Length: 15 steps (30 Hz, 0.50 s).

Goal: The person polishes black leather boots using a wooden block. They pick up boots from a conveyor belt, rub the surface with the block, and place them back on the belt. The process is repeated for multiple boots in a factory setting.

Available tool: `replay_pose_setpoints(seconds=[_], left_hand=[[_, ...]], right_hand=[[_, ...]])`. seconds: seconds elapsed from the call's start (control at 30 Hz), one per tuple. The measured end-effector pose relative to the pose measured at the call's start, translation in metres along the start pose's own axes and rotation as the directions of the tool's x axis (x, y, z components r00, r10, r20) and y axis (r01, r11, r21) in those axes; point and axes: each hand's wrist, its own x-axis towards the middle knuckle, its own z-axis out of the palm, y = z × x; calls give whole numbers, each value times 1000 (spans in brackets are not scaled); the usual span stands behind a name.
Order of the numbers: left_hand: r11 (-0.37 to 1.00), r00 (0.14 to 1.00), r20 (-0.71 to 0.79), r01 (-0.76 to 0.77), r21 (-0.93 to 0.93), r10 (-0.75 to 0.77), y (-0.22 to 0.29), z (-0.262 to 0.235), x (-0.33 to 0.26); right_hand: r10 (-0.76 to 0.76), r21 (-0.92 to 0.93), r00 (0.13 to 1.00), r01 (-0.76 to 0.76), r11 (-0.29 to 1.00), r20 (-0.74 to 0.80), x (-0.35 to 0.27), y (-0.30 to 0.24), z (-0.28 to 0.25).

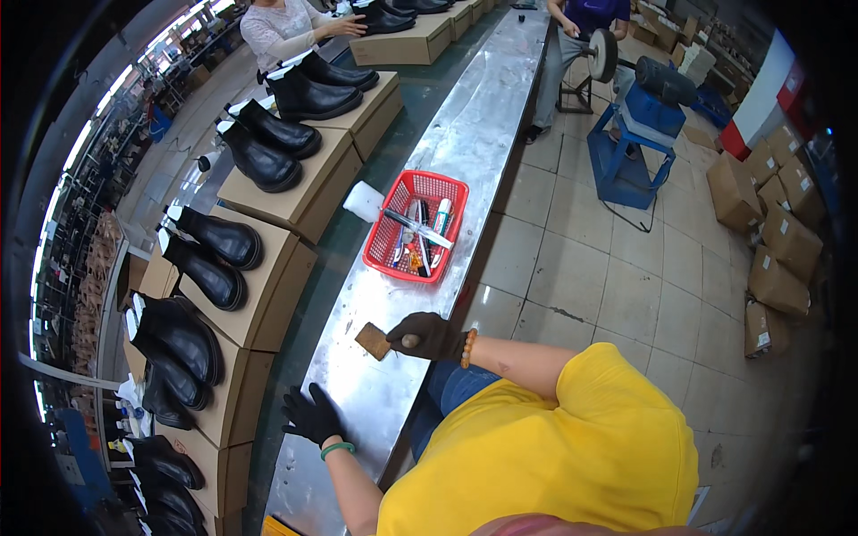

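Looking down, head view: a long metal table point(478, 112) runs from the lower edge away to the top.
Right hand: the right hand point(431, 338), in a dark brown glove, grasps a flat tan square point(371, 340) by one corner; a rounded tan end shows among the fingers, and I cannot tell what it is.
Tan square: just above or against the tabletop, between the left hand and the basket; contact with the metal is unclear.
Left hand: the left hand point(313, 415), in a black glove, grasps nothing; its fingers are spread over the table's left edge.
Wrists: a beaded bracelet point(468, 347) on the right, a green bangle point(338, 449) on the left.
Basket: a red plastic basket point(436, 176) stands beyond the right hand, holding tubes and slim tools; a white block point(364, 202) sits just beside it.
Boots: black ankle boots point(256, 159) stand along the left on cardboard boxes point(332, 183).
Far end: a person in a white top point(275, 31) reaches toward boots; another in purple point(597, 12) stands near a wheel point(604, 54).
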Motion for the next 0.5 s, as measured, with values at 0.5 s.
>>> replay_pose_setpoints(seconds=[0.5], left_hand=[[1000, 999, 39, 9, 2, -10, -1, -6, -3]], right_hand=[[-79, -237, 997, 75, 969, -7, 6, 18, 4]])
